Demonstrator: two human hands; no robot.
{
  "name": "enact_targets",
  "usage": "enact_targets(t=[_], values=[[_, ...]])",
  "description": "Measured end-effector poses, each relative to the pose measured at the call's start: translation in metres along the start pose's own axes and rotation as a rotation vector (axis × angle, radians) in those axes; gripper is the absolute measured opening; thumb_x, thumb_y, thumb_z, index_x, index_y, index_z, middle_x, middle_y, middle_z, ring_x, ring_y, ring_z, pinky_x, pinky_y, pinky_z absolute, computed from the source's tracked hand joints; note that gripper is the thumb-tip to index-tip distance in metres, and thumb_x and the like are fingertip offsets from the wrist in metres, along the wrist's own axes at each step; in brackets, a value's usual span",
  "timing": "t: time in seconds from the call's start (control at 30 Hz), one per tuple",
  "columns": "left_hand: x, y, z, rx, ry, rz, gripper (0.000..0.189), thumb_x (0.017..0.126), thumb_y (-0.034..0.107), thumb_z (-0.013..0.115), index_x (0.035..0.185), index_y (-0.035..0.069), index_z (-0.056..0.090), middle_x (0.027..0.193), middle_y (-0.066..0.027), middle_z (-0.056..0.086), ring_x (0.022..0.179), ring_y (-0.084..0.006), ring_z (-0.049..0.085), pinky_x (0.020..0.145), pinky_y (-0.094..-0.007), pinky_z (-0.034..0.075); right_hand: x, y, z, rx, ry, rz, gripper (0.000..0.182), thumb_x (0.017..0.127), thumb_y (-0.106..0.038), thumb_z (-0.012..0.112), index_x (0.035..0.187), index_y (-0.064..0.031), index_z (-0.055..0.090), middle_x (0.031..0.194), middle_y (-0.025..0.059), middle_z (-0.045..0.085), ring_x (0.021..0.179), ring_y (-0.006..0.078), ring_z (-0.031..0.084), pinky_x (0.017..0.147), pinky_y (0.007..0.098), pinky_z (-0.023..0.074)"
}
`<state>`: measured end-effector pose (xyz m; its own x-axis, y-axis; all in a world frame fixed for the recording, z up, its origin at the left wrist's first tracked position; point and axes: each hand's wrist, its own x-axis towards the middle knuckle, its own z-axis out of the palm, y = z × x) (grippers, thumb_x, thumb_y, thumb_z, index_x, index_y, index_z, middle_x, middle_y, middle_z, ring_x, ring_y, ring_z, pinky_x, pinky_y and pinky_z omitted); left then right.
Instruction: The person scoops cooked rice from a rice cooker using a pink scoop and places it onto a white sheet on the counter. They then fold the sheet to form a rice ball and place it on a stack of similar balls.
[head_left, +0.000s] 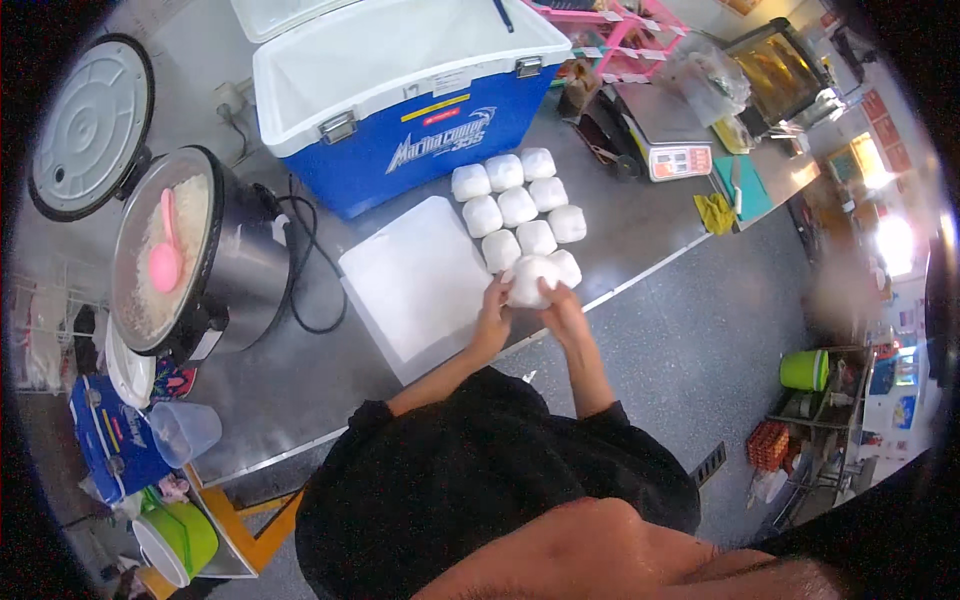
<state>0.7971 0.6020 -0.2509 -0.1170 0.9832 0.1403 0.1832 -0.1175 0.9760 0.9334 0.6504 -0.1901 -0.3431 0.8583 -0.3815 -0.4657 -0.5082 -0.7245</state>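
Observation:
Between my left hand (493, 319) and my right hand (561, 309) is a rounded white bundle (531, 282), gripped from both sides near the table's front edge. Several similar white bundles (517, 206) stand in rows just beyond it; what is inside them cannot be told. Left of the rows lies a stack of white paper sheets (420, 289). A large open cooker (247, 262) at the left holds cooked rice (191, 232), with a pink scoop (165, 266) resting on the rice.
A blue cooler box (420, 135) with its lid raised stands behind the bundles. A black cord (322, 259) lies beside the cooker. A scale (679, 161), a knife (736, 187) on a teal board (754, 199) and a yellow cloth (714, 214) are at the right.

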Motion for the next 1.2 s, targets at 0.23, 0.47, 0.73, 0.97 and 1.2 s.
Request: enact_targets(t=[0.23, 0.47, 0.73, 0.97, 1.2], values=[[0.014, 0.008, -0.022, 0.097, -0.394, 0.108, 0.058, 0.083, 0.016, 0.06, 0.137, 0.017, 0.037, 0.147, -0.0125, 0.022, 0.136, -0.0322, 0.019, 0.107, -0.0422, 0.026, 0.073, -0.066, -0.138, -0.76, 0.344, -0.454, 0.043, 0.073, -0.015, 0.076, 0.106, 0.0034, 0.055, 0.096, 0.0095, 0.063, 0.085, 0.0178, 0.061, 0.074, 0.0317, 0.0491], [-0.036, 0.002, -0.165, -0.118, -0.439, -0.286, 0.043, 0.091, 0.02, 0.055, 0.131, 0.009, 0.042, 0.129, -0.0061, 0.05, 0.116, -0.022, 0.05, 0.095, -0.0374, 0.042, 0.108, -0.084, -0.239, -2.24, 0.41, 0.151, 0.084, 0.074, -0.074, 0.045, 0.121, -0.005, 0.055, 0.118, 0.0249, 0.055, 0.111, 0.0426, 0.05, 0.093, 0.0541, 0.0371], [-0.141, 0.05, -0.328, 0.029, 0.627, -0.135, 0.026, 0.091, 0.009, 0.051, 0.117, 0.003, 0.053, 0.107, -0.0095, 0.063, 0.085, -0.0153, 0.061, 0.08, -0.0293, 0.047, 0.059, -0.068, 0.297, -1.523, -0.775, -0.751, 0.035, 0.084, -0.011, 0.059, 0.117, -0.0021, 0.055, 0.106, 0.0134, 0.061, 0.097, 0.0241, 0.059, 0.086, 0.0328, 0.045], [-0.183, 0.092, -0.424, 0.071, 0.967, -0.019, 0.024, 0.09, 0.006, 0.05, 0.114, 0.002, 0.054, 0.094, -0.0092, 0.068, 0.081, -0.0146, 0.063, 0.077, -0.0283, 0.048, 0.182, 0.134, 0.576, -1.811, -1.283, -1.281, 0.039, 0.08, -0.01, 0.054, 0.119, -0.0099, 0.054, 0.114, 0.0146, 0.052, 0.103, 0.0322, 0.051, 0.085, 0.0411, 0.043], [-0.22, 0.078, -0.495, 0.044, 1.033, -0.036, 0.027, 0.089, 0.003, 0.052, 0.116, 0.002, 0.053, 0.096, -0.0127, 0.066, 0.083, -0.0171, 0.062, 0.078, -0.0288, 0.047, 0.238, 0.212, 0.654, -2.203, -1.353, -1.713, 0.038, 0.071, -0.015, 0.065, 0.107, -0.009, 0.057, 0.113, 0.0164, 0.051, 0.109, 0.031, 0.048, 0.083, 0.043, 0.0425]])
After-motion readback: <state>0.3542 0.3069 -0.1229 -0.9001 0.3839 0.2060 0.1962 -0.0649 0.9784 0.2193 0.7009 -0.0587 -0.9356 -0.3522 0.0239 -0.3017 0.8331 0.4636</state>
